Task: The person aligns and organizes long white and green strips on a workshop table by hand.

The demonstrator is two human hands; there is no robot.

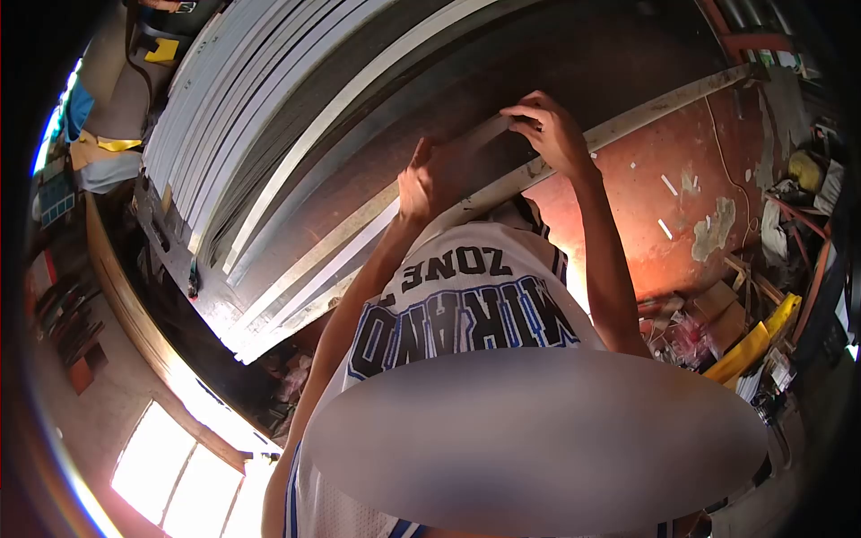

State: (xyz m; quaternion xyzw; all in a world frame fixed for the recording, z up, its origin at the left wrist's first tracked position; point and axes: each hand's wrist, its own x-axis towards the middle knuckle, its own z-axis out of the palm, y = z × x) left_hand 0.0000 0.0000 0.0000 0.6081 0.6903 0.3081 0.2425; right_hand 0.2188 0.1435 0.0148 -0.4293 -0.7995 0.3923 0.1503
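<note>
Both of my hands are raised in front of my white jersey [466, 287]. Between them stretches a thin, blurred, see-through strip [473, 142]. My right hand [549, 134] pinches its far right end between thumb and fingertips, the other fingers curled. At the lower left end, my left hand [417, 186] is closed, thumb upward, with its fingers partly hidden. Behind the hands lies a dark flat surface [574, 54]. Close below my left hand run a pale long strip [314, 260] and a long bar [646, 115] that passes behind my right wrist.
Long white strips [224, 81] lie side by side at the left. Small white scraps dot the reddish floor [628, 206] at the right. Cardboard, plastic and a yellow piece [758, 345] are heaped at lower right. Bright window panes [170, 466] show at lower left.
</note>
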